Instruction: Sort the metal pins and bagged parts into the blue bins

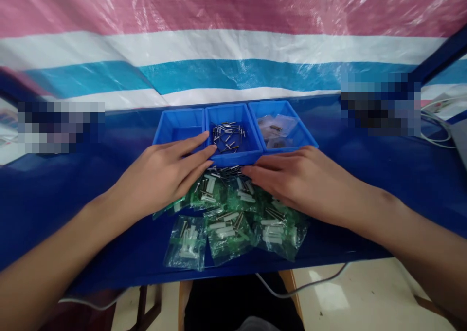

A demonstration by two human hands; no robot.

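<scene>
My left hand [164, 168] has its fingers stretched and slightly apart, at the near left corner of the middle blue bin [233, 156]. Its thumb is hidden. My right hand [288, 175] reaches in from the other side with extended fingers, its fingertips at a row of loose screws [231, 171] in front of that bin. I see nothing held in either hand. More screws [228, 135] lie scattered inside the middle bin. Below the hands, several clear and green bags, such as the front middle bag [229, 233], hold screws and white plastic plugs.
The left blue bin [160, 125] and the right blue bin [308, 134] adjoin the middle one. Clear bags [275, 126] with small parts lie in the right bin. The blue table's [120, 258] front edge is near my lap. A cable [306, 287] hangs below.
</scene>
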